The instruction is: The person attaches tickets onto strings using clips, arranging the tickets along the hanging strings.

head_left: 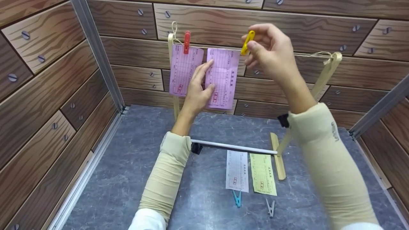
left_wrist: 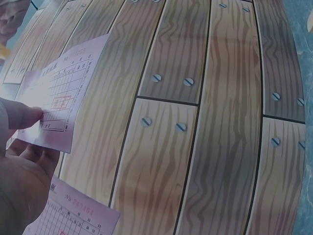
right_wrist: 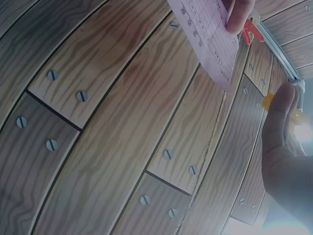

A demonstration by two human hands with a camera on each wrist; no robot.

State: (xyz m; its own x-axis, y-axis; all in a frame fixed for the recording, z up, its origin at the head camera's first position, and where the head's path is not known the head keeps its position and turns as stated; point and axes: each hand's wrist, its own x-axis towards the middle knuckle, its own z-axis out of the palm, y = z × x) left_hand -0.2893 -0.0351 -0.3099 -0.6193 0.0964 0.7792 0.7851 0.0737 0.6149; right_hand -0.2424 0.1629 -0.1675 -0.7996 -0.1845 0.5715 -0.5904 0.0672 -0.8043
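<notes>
From here I see the unclipped pink slip (head_left: pixel 222 78) running lengthwise down from the string (head_left: pixel 302 56), pinched in the left hand (head_left: pixel 199 92); farther right along the string, the right hand (head_left: pixel 271 51) pinches a yellow clothespin (head_left: pixel 248 42).

I'm in a lab-like booth: brown wood-print walls (head_left: pixel 211 27), silver metal corner posts (head_left: pixel 99 57), a grey marbled tabletop (head_left: pixel 204 182).

I pinch the pink slip (head_left: pixel 222 76) at its left edge with my left fingers (head_left: pixel 200 71); it hangs nearly upright, its ruled print facing me, a red stamped box low down. My right fingers (head_left: pixel 266 30) hold the yellow clothespin (head_left: pixel 247 43), tilted, just beside the slip's upper right corner.
</notes>
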